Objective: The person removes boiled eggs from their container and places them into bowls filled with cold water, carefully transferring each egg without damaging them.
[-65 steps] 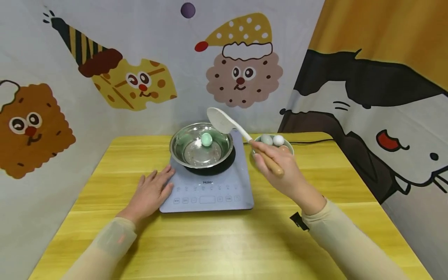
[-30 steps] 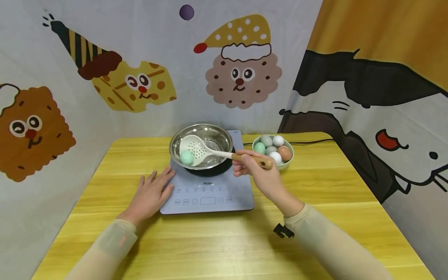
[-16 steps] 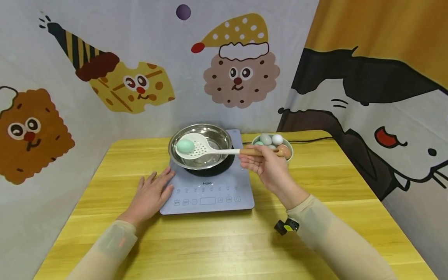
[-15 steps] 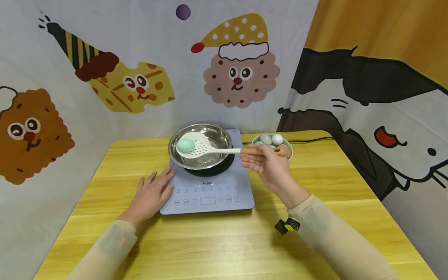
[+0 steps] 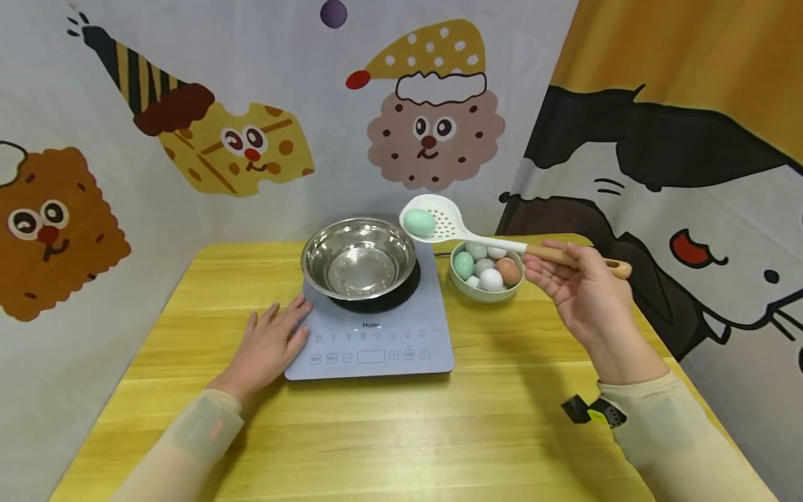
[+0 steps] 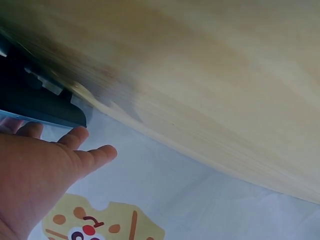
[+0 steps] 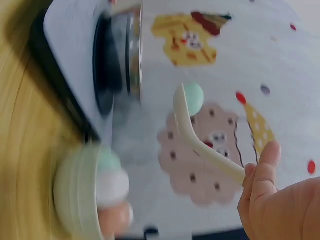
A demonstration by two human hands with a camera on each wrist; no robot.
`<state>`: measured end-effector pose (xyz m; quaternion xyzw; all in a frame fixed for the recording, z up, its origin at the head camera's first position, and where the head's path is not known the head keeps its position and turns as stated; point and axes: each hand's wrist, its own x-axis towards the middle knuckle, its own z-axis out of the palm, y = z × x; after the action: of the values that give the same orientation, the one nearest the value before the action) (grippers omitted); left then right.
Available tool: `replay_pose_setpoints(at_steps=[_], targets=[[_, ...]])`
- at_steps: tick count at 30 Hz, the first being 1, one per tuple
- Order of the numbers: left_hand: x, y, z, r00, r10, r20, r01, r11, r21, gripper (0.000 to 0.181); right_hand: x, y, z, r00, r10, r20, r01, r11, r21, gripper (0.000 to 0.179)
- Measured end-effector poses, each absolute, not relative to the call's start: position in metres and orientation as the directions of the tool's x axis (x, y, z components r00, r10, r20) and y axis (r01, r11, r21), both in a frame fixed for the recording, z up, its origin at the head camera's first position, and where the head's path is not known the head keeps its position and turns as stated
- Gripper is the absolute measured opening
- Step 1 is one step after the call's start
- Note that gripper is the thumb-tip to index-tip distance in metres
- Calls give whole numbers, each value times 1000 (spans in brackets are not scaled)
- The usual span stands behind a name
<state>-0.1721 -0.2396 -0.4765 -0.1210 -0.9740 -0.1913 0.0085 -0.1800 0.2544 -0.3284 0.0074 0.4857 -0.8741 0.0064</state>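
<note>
My right hand point(image 5: 590, 296) grips the wooden handle of a white slotted spoon point(image 5: 448, 222). A pale green egg point(image 5: 419, 223) lies in the spoon's bowl, raised between the metal pan and the egg bowl; the right wrist view also shows this egg point(image 7: 193, 99) clear of both. The steel pan point(image 5: 359, 270) sits on a Haier induction cooker point(image 5: 376, 345), with no egg inside it. My left hand point(image 5: 266, 345) rests with spread fingers at the cooker's left edge. In the left wrist view its fingers point(image 6: 95, 156) touch the cooker's side.
A pale green bowl point(image 5: 483, 295) to the cooker's right holds several white, grey, green and brown eggs point(image 5: 491, 279). The spoon's handle passes over its back rim. A patterned cloth point(image 5: 270, 42) hangs behind the wooden table point(image 5: 376, 439).
The right hand dipped the slotted spoon into the pan, scooped up the green egg, then lifted it and carried it right, out over the pan's rim. The left hand stayed put.
</note>
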Motion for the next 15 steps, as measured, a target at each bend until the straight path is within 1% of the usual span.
replay_pose_setpoints(at_steps=[4, 9, 11, 15], targets=[[-172, -241, -475, -972, 232, 44, 232, 899, 370, 58, -168, 288, -332, -991, 131, -28, -47, -540, -840, 32], [-171, -242, -476, -972, 233, 43, 232, 897, 376, 59, -157, 316, -343, -962, 261, -82, -87, -575, -813, 30], [-171, -242, -477, -971, 233, 44, 232, 896, 378, 59, -154, 323, -349, -953, 290, -86, -106, -586, -803, 29], [-171, -240, -477, -971, 234, 56, 237, 894, 380, 59, -150, 330, -360, -942, 332, -57, -142, -546, -826, 31]])
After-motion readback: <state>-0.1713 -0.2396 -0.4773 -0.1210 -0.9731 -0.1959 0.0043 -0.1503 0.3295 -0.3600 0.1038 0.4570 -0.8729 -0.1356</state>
